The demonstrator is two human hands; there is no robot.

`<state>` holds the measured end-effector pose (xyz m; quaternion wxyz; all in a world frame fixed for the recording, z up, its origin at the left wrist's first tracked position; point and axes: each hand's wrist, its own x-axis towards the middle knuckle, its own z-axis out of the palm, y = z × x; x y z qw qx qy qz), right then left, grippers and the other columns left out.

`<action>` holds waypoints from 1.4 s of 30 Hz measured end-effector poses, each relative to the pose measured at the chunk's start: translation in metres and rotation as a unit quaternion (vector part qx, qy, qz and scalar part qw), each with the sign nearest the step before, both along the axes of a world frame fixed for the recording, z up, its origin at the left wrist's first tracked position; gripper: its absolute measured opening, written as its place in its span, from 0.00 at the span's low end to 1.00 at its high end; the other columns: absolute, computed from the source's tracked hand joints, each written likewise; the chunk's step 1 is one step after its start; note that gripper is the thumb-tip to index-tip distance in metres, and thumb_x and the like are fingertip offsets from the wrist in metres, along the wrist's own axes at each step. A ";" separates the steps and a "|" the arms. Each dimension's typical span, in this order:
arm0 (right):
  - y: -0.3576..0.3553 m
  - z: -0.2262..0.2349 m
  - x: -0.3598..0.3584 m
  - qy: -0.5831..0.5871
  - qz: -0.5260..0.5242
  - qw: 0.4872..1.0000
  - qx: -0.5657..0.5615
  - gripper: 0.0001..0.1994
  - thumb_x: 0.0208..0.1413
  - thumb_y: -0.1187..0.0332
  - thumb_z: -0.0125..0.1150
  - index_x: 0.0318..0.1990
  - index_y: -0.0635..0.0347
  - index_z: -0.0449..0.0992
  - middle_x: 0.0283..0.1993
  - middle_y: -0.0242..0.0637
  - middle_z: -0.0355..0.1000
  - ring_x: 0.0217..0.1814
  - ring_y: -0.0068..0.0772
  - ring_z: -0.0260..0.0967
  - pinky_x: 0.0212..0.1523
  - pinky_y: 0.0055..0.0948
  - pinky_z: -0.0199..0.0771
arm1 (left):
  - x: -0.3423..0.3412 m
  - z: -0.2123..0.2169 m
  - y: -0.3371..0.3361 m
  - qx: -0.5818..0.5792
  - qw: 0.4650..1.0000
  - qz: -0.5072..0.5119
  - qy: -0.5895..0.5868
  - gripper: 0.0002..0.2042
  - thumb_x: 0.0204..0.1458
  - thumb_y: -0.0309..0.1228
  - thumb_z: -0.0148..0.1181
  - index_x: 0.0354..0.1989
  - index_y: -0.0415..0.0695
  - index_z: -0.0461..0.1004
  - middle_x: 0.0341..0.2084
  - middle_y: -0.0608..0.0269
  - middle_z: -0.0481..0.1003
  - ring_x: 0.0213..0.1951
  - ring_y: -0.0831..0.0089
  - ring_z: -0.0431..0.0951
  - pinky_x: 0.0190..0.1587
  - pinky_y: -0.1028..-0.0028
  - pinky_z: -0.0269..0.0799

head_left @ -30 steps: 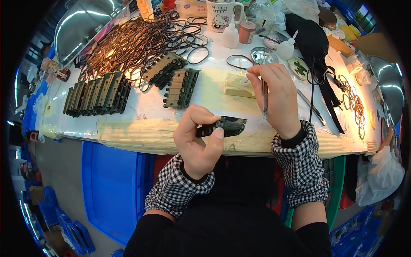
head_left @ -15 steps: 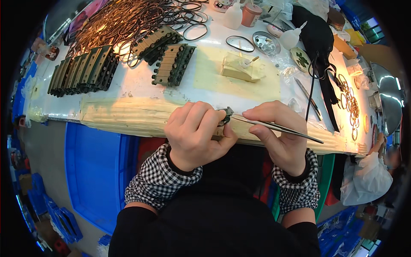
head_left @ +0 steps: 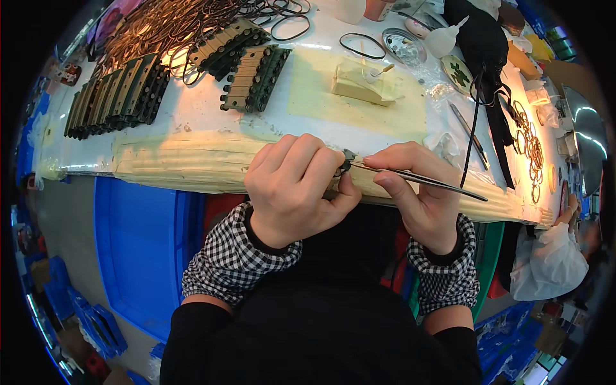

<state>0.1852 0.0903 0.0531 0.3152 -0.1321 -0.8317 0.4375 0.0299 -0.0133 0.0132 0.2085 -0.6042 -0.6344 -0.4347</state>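
Tweezers [head_left: 443, 184] of slim silver metal, pinched in the right hand [head_left: 427, 196], point at a small dark-green part [head_left: 348, 160] gripped by the left hand [head_left: 294, 192] at frame centre; green-and-tan ridged blocks [head_left: 119, 96] line up at upper left.

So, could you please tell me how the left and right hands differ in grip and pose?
The left hand grips a small dark green part; the right hand holds slim tweezers. The left hand's fingers are curled in; the right hand's index finger is straighter. Both wrists have black-and-white checked sleeves.
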 end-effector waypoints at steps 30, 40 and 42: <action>-0.017 -0.012 -0.003 0.062 -0.104 0.991 0.053 0.04 0.55 0.74 0.63 0.34 0.66 0.78 0.30 0.40 0.75 0.28 0.31 0.73 0.29 0.24 0.71 | -0.004 0.002 0.004 -0.008 0.999 -0.025 -0.019 0.11 0.26 0.29 0.63 0.21 0.48 0.67 0.19 0.67 0.65 0.20 0.69 0.67 0.20 0.71 0.62; -0.018 -0.019 -0.007 0.070 -0.086 0.990 0.091 0.05 0.53 0.74 0.65 0.36 0.65 0.77 0.31 0.40 0.76 0.30 0.34 0.74 0.31 0.26 0.73 | -0.005 0.001 0.006 0.001 1.000 -0.023 -0.015 0.11 0.26 0.30 0.63 0.20 0.48 0.67 0.19 0.67 0.65 0.20 0.69 0.67 0.20 0.71 0.62; -0.015 -0.016 -0.007 0.062 -0.070 0.990 0.111 0.05 0.52 0.74 0.65 0.36 0.65 0.77 0.32 0.39 0.76 0.32 0.36 0.74 0.32 0.27 0.74 | -0.006 0.000 0.007 0.001 1.000 -0.024 -0.014 0.11 0.26 0.30 0.63 0.20 0.48 0.67 0.19 0.68 0.65 0.19 0.69 0.67 0.20 0.71 0.62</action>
